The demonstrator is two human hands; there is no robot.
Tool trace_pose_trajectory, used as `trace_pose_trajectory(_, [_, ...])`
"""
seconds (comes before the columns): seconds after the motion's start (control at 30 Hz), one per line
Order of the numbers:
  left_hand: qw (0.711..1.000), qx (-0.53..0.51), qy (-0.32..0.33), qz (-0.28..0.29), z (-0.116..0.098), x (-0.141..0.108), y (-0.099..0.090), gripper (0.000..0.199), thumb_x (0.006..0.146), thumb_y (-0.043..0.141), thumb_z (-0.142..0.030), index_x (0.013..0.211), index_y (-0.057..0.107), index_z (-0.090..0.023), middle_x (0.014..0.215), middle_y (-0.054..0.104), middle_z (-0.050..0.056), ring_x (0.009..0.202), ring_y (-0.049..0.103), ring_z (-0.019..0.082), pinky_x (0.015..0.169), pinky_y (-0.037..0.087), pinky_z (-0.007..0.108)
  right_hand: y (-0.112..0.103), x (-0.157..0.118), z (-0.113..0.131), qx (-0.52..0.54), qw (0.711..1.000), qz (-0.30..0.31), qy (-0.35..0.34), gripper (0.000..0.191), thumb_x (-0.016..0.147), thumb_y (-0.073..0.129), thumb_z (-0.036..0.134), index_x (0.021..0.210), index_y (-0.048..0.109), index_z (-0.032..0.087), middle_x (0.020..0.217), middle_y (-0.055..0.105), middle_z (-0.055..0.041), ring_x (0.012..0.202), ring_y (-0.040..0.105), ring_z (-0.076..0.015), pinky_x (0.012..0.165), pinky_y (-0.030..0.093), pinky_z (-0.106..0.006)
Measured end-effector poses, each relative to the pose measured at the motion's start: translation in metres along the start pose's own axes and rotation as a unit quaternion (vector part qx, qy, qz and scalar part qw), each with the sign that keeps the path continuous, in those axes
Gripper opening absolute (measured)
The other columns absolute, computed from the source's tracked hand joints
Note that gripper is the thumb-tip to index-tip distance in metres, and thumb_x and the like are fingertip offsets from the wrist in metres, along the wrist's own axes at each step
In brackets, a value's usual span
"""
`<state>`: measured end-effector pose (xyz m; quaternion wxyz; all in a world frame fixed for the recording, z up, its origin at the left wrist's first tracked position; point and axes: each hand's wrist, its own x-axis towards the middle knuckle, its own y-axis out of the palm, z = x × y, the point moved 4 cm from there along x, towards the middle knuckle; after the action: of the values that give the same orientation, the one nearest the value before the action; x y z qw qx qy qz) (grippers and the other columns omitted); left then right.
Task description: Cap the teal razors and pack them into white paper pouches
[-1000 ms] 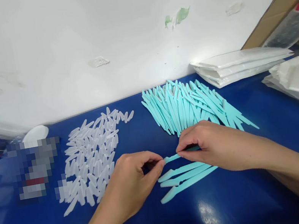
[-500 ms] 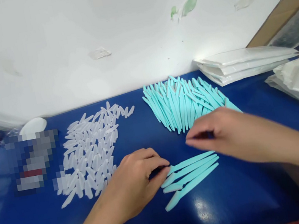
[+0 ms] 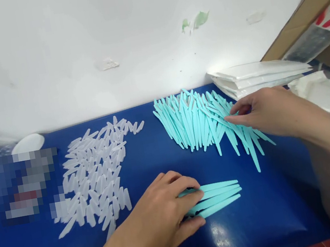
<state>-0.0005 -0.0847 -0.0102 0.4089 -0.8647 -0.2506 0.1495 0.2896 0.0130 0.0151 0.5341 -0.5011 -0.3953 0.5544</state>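
My left hand (image 3: pixel 170 210) lies over a small group of turquoise eyebrow razors (image 3: pixel 219 197) at the front. Its thumb and fingers close round their head ends, which are mostly hidden, while the slim handles point right. Over the right part of a big pile of the same razors (image 3: pixel 190 119) is my right hand (image 3: pixel 262 112). Its thumb and forefinger are a little apart, with nothing visible between them. Left of the hands many translucent white blade caps (image 3: pixel 97 173) are spread on the blue table (image 3: pixel 145 156).
White plastic packets (image 3: pixel 258 73) lie behind the pile at the wall, with more white packets (image 3: pixel 326 95) by my right forearm. A cardboard box (image 3: pixel 289 16) stands at the right. A white round object (image 3: pixel 28 143) and a blurred-out patch are at the far left.
My left hand has moved onto the front razors, which now lie closer together. My right hand has gone up and right to the pile, where several razors now stick out towards me.
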Motion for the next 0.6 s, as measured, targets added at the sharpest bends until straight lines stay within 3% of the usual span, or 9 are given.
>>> trace_pose_trajectory(0.17, [1.0,0.007,0.02,0.005,-0.003,-0.002,0.001,0.025,0.098,0.075,-0.03,0.121,0.074,-0.021,0.127,0.072,0.008,0.112,0.064,0.027,0.102,0.05,0.044,0.007,0.002,0.004,-0.021,1.0,0.02,0.003,0.034,0.084,0.067,0.054,0.091,0.082,0.024,0.088,0.079,-0.0083,0.083,0.068,-0.0291,0.074,0.046,-0.04])
trace_pose_trajectory(0.27, [1.0,-0.005,0.022,-0.015,-0.001,-0.004,-0.007,0.033,0.097,0.077,-0.034,0.128,0.074,-0.022,0.13,0.072,0.009,0.116,0.065,0.028,0.103,0.052,0.043,0.01,0.004,0.004,-0.03,0.999,0.021,0.005,0.032,0.085,0.065,0.051,0.091,0.081,0.025,0.091,0.08,-0.0078,0.086,0.068,-0.03,0.075,0.046,-0.04])
trace_pose_trajectory(0.37, [0.993,0.007,-0.018,-0.115,0.018,-0.014,-0.035,0.032,0.101,0.072,-0.034,0.132,0.074,-0.026,0.131,0.072,0.008,0.117,0.067,0.025,0.103,0.054,0.038,0.012,0.006,0.004,-0.035,0.999,0.017,0.008,0.026,0.082,0.065,0.046,0.087,0.081,0.025,0.092,0.08,-0.0078,0.086,0.068,-0.0313,0.074,0.045,-0.04])
trace_pose_trajectory(0.5, [0.932,0.079,-0.183,-0.303,0.063,-0.042,-0.087,0.026,0.102,0.069,-0.041,0.119,0.081,-0.025,0.117,0.076,0.007,0.095,0.071,0.022,0.071,0.056,0.029,0.011,0.006,0.003,-0.025,0.999,0.01,0.017,0.018,0.078,0.066,0.04,0.078,0.079,0.027,0.087,0.08,-0.0064,0.081,0.068,-0.0308,0.07,0.045,-0.041])
trace_pose_trajectory(0.6, [0.89,0.12,-0.271,-0.345,0.089,-0.059,-0.107,0.029,0.1,0.069,-0.044,0.113,0.083,-0.022,0.11,0.077,0.007,0.081,0.069,0.021,0.067,0.052,0.031,0.005,0.002,0.002,0.003,1.0,-0.012,0.018,0.016,0.078,0.068,0.04,0.078,0.077,0.027,0.084,0.08,-0.0049,0.078,0.069,-0.0279,0.071,0.046,-0.04])
